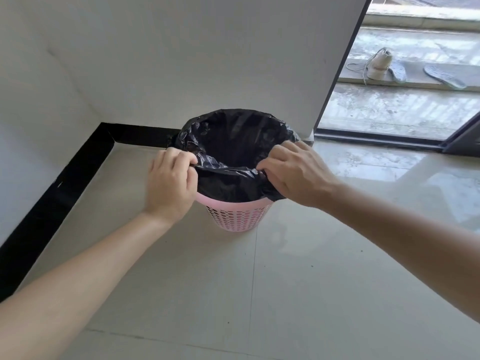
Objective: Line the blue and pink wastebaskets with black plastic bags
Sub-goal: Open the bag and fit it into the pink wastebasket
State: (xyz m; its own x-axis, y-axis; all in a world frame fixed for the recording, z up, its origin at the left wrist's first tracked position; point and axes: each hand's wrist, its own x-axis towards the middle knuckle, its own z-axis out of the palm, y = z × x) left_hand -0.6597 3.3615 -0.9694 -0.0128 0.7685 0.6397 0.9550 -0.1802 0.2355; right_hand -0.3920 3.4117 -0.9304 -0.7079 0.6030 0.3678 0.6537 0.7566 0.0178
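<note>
A pink perforated wastebasket stands on the tiled floor near a wall corner. A black plastic bag sits open inside it, its mouth folded over the far rim and draped over most of the near rim. My left hand pinches the bag's near edge at the basket's left side. My right hand pinches the same edge at the right side. The edge is stretched between both hands. No blue wastebasket is in view.
White walls with a black skirting board run behind and to the left of the basket. At the right is a glass door frame; beyond it, outside, lie a shoe and two insoles.
</note>
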